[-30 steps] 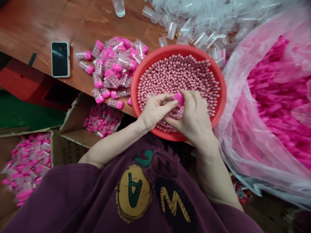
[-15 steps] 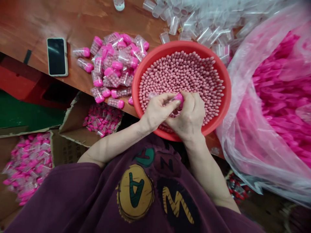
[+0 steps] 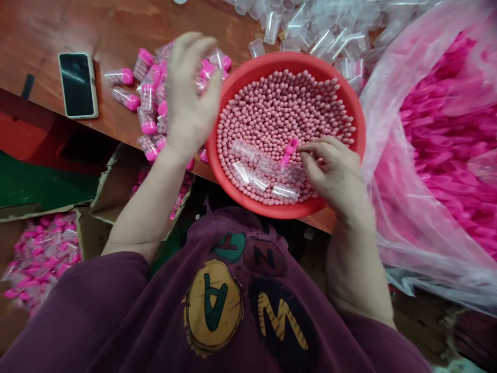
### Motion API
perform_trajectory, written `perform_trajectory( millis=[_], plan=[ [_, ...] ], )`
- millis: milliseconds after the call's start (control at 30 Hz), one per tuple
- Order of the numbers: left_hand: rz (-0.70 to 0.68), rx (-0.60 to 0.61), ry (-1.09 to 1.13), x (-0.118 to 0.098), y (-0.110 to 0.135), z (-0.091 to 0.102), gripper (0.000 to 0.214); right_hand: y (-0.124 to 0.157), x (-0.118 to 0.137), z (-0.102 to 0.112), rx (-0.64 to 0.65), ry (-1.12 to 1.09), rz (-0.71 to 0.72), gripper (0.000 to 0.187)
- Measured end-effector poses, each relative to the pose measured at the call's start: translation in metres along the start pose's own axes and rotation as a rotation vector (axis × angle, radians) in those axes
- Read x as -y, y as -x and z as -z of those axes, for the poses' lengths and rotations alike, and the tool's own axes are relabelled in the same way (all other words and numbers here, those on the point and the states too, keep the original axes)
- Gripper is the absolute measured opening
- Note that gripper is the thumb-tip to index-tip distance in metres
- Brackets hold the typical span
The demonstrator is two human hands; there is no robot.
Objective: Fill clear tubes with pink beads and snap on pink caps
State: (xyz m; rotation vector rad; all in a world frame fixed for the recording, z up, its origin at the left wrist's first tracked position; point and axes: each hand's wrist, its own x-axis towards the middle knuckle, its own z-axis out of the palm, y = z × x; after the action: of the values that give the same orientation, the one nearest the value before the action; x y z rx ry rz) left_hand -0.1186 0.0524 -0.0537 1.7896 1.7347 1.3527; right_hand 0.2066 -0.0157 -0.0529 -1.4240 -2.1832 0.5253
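Observation:
My left hand (image 3: 192, 96) hangs over a pile of small clear tubes with pink caps (image 3: 147, 96), fingers spread and thumb apart, with nothing visible in it. A red basin (image 3: 359, 124) full of pink beads (image 3: 272, 109) stands in front of me. At its right side my right hand (image 3: 334, 168) pinches the end of a bright pink plastic cap (image 3: 289, 153) with a long tab, between thumb and forefinger. Below that, several clear tubes (image 3: 285, 191) without caps lie on the beads.
A phone (image 3: 78, 84) lies on the wooden table (image 3: 116, 31) at left. Loose clear tubes (image 3: 330, 41) heap at the back. On the right, a plastic bag (image 3: 382, 191) holds pink pieces (image 3: 450, 140). Cardboard boxes (image 3: 95, 228) with capped tubes stand below the table edge.
My hands were together over the basin around a pink-capped tube. The left has moved up and left to the pile and opened; the right has moved right and now pinches a pink cap.

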Motion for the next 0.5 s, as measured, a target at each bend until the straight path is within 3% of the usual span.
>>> perform_trajectory(
  millis=[100, 167, 200, 267, 333, 500],
  plan=[
    [-0.287, 0.506, -0.153, -0.039, 0.025, -0.004, 0.029, -0.003, 0.014, -0.018, 0.147, 0.114, 0.034, 0.018],
    [-0.343, 0.790, -0.257, -0.060, 0.039, -0.006, 0.030, -0.006, 0.024, -0.025, 0.283, 0.202, 0.048, 0.026],
    [-0.340, 0.859, -0.301, -0.066, 0.044, -0.007, 0.032, -0.007, 0.027, -0.026, 0.321, 0.227, 0.050, 0.026],
    [-0.326, 0.897, -0.324, -0.070, 0.049, -0.009, 0.034, -0.007, 0.030, -0.025, 0.311, 0.193, 0.041, 0.021],
    [-0.337, 0.885, -0.269, -0.067, 0.052, -0.014, 0.037, -0.007, 0.026, -0.022, 0.221, 0.065, 0.005, 0.020],
    [-0.432, 0.784, -0.247, -0.064, 0.067, -0.036, 0.040, -0.008, 0.008, -0.024, 0.061, -0.402, -0.229, 0.024]
  ],
)
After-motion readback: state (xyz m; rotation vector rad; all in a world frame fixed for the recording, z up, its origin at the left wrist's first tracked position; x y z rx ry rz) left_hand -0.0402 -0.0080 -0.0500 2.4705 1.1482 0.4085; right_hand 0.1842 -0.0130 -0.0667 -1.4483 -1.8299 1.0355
